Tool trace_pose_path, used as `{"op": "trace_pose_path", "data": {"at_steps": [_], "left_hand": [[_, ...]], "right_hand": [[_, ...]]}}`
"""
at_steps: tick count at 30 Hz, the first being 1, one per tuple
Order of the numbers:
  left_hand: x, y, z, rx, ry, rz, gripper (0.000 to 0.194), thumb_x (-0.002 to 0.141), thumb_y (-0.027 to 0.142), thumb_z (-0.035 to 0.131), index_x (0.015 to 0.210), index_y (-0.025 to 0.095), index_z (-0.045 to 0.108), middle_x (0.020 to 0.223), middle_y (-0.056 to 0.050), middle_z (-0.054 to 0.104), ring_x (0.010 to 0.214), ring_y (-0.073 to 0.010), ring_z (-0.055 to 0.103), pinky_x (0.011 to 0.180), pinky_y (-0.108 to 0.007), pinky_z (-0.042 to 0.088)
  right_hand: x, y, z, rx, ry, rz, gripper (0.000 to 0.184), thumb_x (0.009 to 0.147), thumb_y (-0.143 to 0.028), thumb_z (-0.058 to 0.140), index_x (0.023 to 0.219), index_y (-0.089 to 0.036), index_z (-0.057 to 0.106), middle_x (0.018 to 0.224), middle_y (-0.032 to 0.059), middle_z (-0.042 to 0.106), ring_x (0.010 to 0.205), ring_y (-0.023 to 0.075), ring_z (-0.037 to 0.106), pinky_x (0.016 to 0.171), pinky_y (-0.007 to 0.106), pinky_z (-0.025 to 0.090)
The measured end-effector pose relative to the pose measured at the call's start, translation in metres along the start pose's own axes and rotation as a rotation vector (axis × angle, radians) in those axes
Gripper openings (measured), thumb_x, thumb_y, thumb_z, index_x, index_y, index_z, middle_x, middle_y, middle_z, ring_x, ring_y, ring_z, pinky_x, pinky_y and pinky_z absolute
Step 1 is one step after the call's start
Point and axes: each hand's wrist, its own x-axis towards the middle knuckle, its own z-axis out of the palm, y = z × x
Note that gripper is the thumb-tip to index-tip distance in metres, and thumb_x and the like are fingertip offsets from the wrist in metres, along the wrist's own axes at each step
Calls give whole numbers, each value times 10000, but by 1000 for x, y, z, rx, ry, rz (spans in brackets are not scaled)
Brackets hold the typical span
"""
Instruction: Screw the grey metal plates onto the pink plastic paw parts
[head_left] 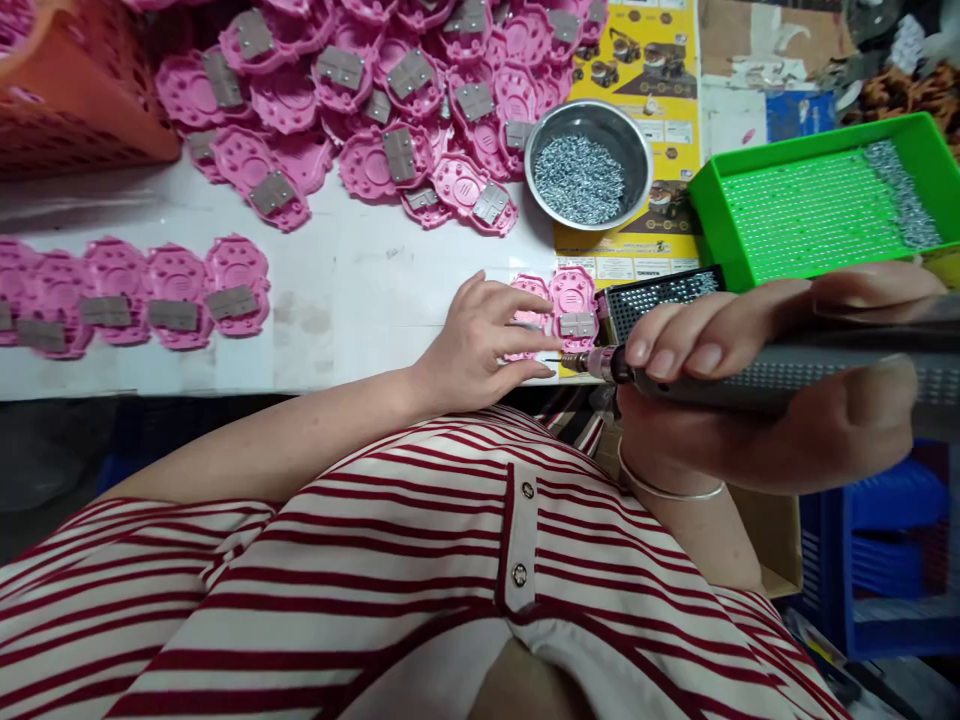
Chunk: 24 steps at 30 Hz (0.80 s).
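The right hand (757, 390) is closed around a grey, textured electric screwdriver (795, 375), fingers curled over the top of its barrel and thumb under it; a thin silver bangle (667, 488) circles the wrist just behind. The screwdriver's pink-collared tip (592, 363) points toward the left hand (484, 345), which lies just beyond it with fingers spread and pressed flat on a pink, round-lobed plastic part (529, 300) at the near edge of the white bench (360, 290), holding nothing in a grasp. Touching that part, on the side away from the left wrist, lies a second pink plastic part (574, 305) with a small grey metal plate on its face, and the screwdriver tip sits just short of it. Just past this, close to the right hand's knuckles, stands a black perforated tray (652, 297), and behind it a bright green plastic sorting tray (810, 205) with silver screws gathered along its far side. Further out from the left hand's fingertips sits a round steel bowl filled with small silver screws (587, 165), resting on yellow printed cardboard (660, 110). Beyond that spreads a loose heap of pink parts with grey plates (375, 100). Well away past the left forearm, a row of the same pink parts (150, 295) lies lined up on the bench, and an orange plastic basket (75, 90) stands at the far corner.
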Motion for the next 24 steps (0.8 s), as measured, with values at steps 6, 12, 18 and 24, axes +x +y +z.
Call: {"op": "trace_pose_path", "data": {"at_steps": [6,12,18,24], "left_hand": [[-2,7,-7,-46,-28,-76,132,863,398,734,805,285,771,1202,-11,690,1134,-209,577,1174,-538,242],[-3,7,-9,80,-121,-114,179,857,457,722,818,285,751,1257,2,670,1201,-233,534,1212,-567,185],[-6,-3,-6,209,-99,-194,680,710,637,788,1260,265,638,1439,-88,549,1306,-337,445,1196,-644,131],[-6,-5,-6,209,-138,-253,446,802,563,745,1156,298,699,1409,-46,569,1305,-344,428,1175,-681,124]], "right_hand": [[-4,-8,11,-27,3,175,142,790,-348,704,898,-257,708,548,-73,553,440,103,532,456,282,515],[-3,19,14,-15,-100,-13,182,806,-349,643,952,-265,711,496,-78,428,347,105,448,294,256,404],[-8,35,16,-120,-21,-134,180,826,-397,647,991,-337,684,509,-74,381,325,95,334,298,271,346],[-16,53,10,-227,-122,-74,130,893,-458,519,866,-340,567,584,-46,408,409,113,369,413,281,393]]}}
